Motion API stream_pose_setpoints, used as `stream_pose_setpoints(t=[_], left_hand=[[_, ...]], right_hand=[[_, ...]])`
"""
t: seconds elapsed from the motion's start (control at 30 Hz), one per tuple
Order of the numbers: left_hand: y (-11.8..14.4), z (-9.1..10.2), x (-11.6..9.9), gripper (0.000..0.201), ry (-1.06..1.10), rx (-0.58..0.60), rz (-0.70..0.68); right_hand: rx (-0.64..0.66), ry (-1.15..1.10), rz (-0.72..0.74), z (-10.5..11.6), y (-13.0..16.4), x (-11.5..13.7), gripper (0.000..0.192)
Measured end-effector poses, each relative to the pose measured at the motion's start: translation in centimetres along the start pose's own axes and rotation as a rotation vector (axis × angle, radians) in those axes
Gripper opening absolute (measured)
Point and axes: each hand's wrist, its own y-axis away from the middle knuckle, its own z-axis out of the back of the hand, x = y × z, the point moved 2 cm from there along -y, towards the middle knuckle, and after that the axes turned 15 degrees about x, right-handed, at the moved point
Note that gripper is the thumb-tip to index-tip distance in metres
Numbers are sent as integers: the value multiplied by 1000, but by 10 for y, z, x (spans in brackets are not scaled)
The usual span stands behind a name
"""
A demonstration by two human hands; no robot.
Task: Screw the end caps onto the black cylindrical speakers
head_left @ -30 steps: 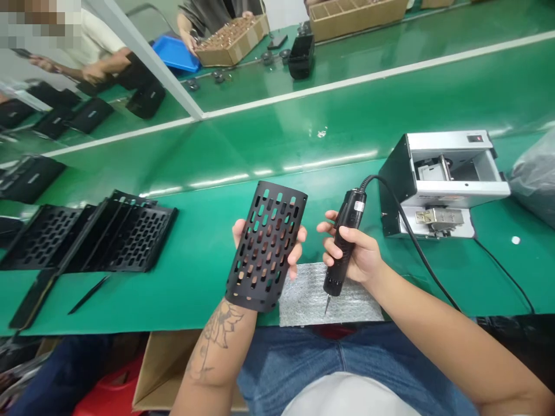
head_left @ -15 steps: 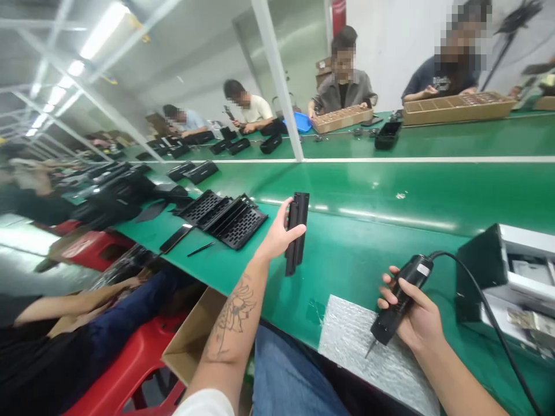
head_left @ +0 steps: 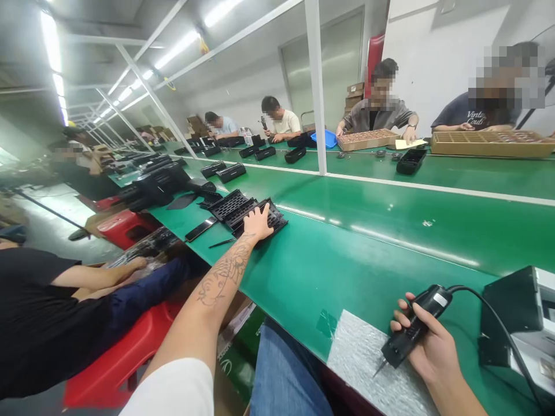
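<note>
Grilles (head_left: pixel 243 211), black, stacked on green bench (head_left: pixel 368 254), far left; left hand (head_left: pixel 259 223) flat on top, fingers spread. Right hand (head_left: pixel 427 346) gripping corded screwdriver (head_left: pixel 411 333), its tip over foam pad (head_left: pixel 368 370) at bench's near edge.
</note>
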Motion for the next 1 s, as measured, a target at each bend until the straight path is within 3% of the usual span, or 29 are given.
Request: stream_pose_setpoints(t=[0.17, 0.5, 0.63, 0.77, 0.83, 0.9, 1.0], left_hand=[[-8, -17, 1, 105, -22, 5, -45], [-7, -30, 3, 106, 3, -20, -93], [0, -29, 1, 111, 86, -6, -140], [10, -14, -3, 117, 246, -5, -209], [19, -1, -13, 118, 361, -16, -260], [33, 12, -35, 113, 501, -22, -326], [73, 18, -101, 93, 758, 41, -465]], right_hand=[[-12, 15, 9, 2, 0, 1, 53], [17, 72, 5, 6, -1, -1, 48], [33, 70, 7, 9, -1, 0, 48], [61, 75, 15, 8, -2, 1, 44], [52, 59, -2, 4, 0, 2, 43], [33, 58, -29, -4, 2, 3, 44], [-5, 131, -41, -16, 3, 9, 45]])
